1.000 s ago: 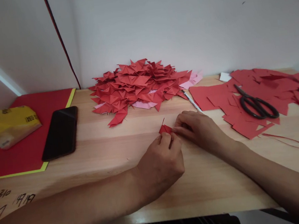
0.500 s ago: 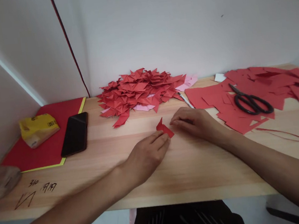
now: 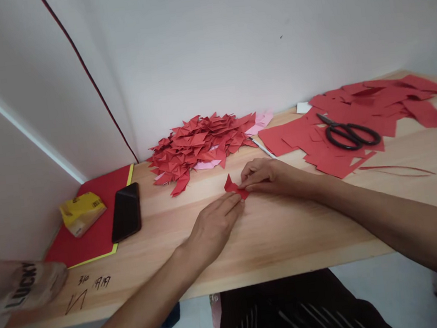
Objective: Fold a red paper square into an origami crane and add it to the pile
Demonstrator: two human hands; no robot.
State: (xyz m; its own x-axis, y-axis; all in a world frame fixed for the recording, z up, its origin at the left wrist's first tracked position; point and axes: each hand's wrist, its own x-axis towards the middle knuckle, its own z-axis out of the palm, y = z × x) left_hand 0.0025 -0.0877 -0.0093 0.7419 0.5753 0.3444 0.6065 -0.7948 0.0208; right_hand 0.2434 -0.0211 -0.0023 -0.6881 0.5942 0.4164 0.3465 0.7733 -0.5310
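Note:
A small folded red paper piece [image 3: 232, 186] rests on the wooden table [image 3: 273, 231] in the middle. My left hand [image 3: 213, 226] lies with its fingers stretched flat, the tips pressing the near edge of the paper. My right hand [image 3: 269, 175] has its fingers together, pinching the paper's right side against the table. One corner of the paper sticks up.
A heap of folded red and pink paper shapes [image 3: 200, 145] sits by the wall. Cut red sheets [image 3: 355, 117] with black scissors [image 3: 349, 134] lie right. A pen [image 3: 262, 147], a black phone [image 3: 126, 211], a yellow packet [image 3: 81, 213] on a red board [image 3: 92, 236] and a clear bag [image 3: 19, 286] are left.
The view has tilted and pulled back. My left hand went from a closed pinch on the paper to fingers laid flat; my right hand closed in on the paper's right side.

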